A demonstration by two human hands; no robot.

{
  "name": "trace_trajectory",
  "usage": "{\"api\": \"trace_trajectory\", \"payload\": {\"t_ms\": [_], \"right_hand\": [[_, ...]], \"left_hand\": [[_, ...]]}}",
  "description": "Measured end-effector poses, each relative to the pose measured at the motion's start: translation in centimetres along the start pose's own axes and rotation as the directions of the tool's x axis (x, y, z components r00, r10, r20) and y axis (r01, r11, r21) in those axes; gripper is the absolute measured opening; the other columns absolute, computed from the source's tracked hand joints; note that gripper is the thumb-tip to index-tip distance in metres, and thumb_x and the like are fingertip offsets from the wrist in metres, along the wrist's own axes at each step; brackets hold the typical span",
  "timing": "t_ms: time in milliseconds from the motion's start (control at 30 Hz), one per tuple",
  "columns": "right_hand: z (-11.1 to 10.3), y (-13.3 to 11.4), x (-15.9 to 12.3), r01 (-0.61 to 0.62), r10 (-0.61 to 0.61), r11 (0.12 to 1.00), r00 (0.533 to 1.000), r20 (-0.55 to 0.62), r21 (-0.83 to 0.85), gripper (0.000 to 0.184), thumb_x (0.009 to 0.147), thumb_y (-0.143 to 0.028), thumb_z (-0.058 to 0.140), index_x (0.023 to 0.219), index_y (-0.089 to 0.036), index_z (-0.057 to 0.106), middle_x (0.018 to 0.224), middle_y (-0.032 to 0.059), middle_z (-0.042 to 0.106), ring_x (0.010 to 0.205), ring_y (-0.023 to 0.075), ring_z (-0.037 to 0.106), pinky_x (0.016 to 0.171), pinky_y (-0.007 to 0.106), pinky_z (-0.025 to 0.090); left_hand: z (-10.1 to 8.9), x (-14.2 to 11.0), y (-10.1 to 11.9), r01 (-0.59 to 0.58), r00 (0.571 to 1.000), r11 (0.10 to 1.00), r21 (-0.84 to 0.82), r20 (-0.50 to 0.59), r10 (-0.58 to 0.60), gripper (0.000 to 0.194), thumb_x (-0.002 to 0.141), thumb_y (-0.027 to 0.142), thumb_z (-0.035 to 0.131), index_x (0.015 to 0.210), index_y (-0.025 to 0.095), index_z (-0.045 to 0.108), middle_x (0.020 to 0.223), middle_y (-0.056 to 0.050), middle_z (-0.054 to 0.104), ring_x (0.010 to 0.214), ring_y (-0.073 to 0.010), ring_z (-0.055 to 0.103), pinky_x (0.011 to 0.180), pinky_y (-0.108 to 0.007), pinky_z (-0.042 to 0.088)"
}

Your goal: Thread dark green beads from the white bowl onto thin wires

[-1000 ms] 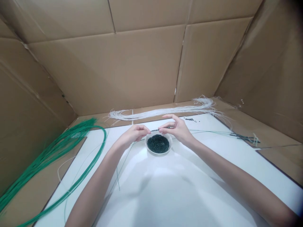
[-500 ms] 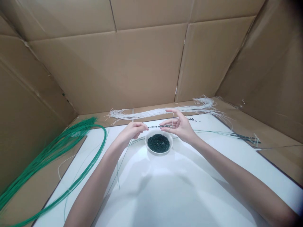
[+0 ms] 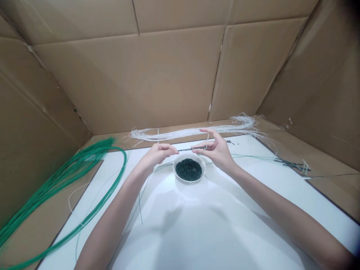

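Note:
A strand of small dark beads (image 3: pixel 185 150) runs level between my two hands, just above the far rim of a white bowl (image 3: pixel 204 173). My left hand (image 3: pixel 161 154) pinches the strand's left end with thumb and forefinger. At its other end, my right hand (image 3: pixel 215 150) grips it between the thumb and lower fingers, with the forefinger stretched up. A short white piece (image 3: pixel 207 140) stands upright at the right end of the strand, by the right forefinger. Dark green beads (image 3: pixel 188 169) fill much of the bowl. Thin green wire (image 3: pixel 144 187) trails down from beside my left hand.
Green wire bundles (image 3: pixel 53 187) curve along the left side. White strands (image 3: pixel 180 134) lie at the back against the cardboard wall (image 3: pixel 174 75). Finished-looking beaded strands (image 3: pixel 292 164) rest at the right, and a few loose beads (image 3: pixel 230 142) lie behind my right hand on the white board (image 3: pixel 191 232).
The gap between the beads on the strand has closed, so they now sit in a more even row. Both hands keep their grip and have shifted only slightly.

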State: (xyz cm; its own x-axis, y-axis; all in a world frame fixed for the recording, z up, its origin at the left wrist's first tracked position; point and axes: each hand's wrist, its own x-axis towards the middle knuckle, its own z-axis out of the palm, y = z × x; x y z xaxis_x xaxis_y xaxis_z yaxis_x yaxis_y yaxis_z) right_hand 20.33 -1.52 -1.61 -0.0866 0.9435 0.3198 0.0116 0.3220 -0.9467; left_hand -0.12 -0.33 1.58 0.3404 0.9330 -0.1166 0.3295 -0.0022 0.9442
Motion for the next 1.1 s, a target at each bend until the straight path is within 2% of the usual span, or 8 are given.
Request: {"api": "trace_trajectory", "payload": {"t_ms": [100,200,400,567,767,933,1100], "right_hand": [[-0.3,-0.4,0.1,0.005,-0.005,1.0,1.0,-0.007,0.0,0.076,0.058,-0.03,0.074,0.122,-0.023,0.035,0.073,0.0033,0.068,0.079,0.0232,0.067,0.071,0.034,0.053],[-0.4,-0.6,0.1,-0.003,0.003,1.0,1.0,-0.002,0.002,0.078,0.059,-0.028,0.073,0.125,-0.024,0.032,0.069,0.0012,0.066,0.077,0.0238,0.067,0.067,0.034,0.054],[-0.2,-0.6,0.0,0.016,-0.016,1.0,1.0,0.025,0.003,0.073,0.062,-0.025,0.07,0.124,-0.025,0.032,0.074,0.0019,0.067,0.074,0.022,0.067,0.064,0.034,0.053],[0.1,-0.7,0.0,-0.037,0.036,0.999,0.999,0.038,0.022,0.076,0.059,-0.023,0.071,0.124,-0.021,0.031,0.073,0.0027,0.068,0.072,0.0204,0.066,0.062,0.031,0.053],[0.8,-0.5,-0.2,-0.07,0.067,0.996,0.996,0.054,0.049,0.079,0.057,-0.022,0.073,0.124,-0.023,0.03,0.075,0.0026,0.068,0.076,0.0201,0.066,0.067,0.034,0.053],[0.5,-0.3,-0.2,-0.013,0.014,0.999,0.999,0.04,-0.031,0.078,0.059,-0.028,0.072,0.125,-0.023,0.031,0.072,0.003,0.067,0.07,0.0215,0.067,0.061,0.033,0.053],[-0.1,-0.5,0.0,0.023,-0.022,0.999,0.999,0.046,-0.024,0.084,0.056,-0.033,0.074,0.127,-0.021,0.031,0.07,0.0032,0.067,0.072,0.0218,0.067,0.07,0.034,0.052]], "left_hand": [[-0.4,0.0,-0.1,0.002,1.0,0.998,0.061,-0.021,-0.001,0.015,0.064,0.03,0.059,0.066,0.017,0.067,0.059,0.001,0.054,0.047,-0.0064,0.025,0.045,-0.024,0.014],[-0.8,0.0,-0.2,0.0,1.0,0.998,0.06,-0.027,0.002,0.015,0.063,0.028,0.06,0.067,0.017,0.067,0.064,-0.001,0.057,0.05,-0.0072,0.03,0.045,-0.022,0.017],[-0.8,-0.2,0.0,-0.006,0.997,1.0,-0.029,0.082,0.008,0.013,0.062,0.024,0.059,0.067,0.013,0.064,0.065,-0.002,0.054,0.056,-0.0079,0.04,0.052,-0.022,0.03],[0.0,-0.3,0.2,0.0,0.997,1.0,-0.014,0.074,0.001,0.012,0.063,0.024,0.057,0.067,0.013,0.06,0.059,0.003,0.044,0.046,-0.004,0.026,0.045,-0.021,0.017],[0.7,-0.3,0.0,-0.024,0.993,0.999,-0.031,0.118,0.028,0.014,0.066,0.028,0.056,0.068,0.014,0.059,0.053,0.005,0.036,0.047,-0.0052,0.022,0.046,-0.022,0.014],[0.6,-0.3,0.1,-0.014,0.993,0.999,-0.039,0.113,0.018,0.012,0.065,0.026,0.057,0.067,0.014,0.06,0.054,0.005,0.037,0.047,-0.005,0.023,0.046,-0.022,0.014],[0.3,-0.4,0.4,0.012,0.997,0.999,-0.038,0.079,-0.009,0.013,0.063,0.026,0.059,0.065,0.014,0.062,0.056,0.003,0.043,0.047,-0.0048,0.025,0.046,-0.022,0.016]]}}
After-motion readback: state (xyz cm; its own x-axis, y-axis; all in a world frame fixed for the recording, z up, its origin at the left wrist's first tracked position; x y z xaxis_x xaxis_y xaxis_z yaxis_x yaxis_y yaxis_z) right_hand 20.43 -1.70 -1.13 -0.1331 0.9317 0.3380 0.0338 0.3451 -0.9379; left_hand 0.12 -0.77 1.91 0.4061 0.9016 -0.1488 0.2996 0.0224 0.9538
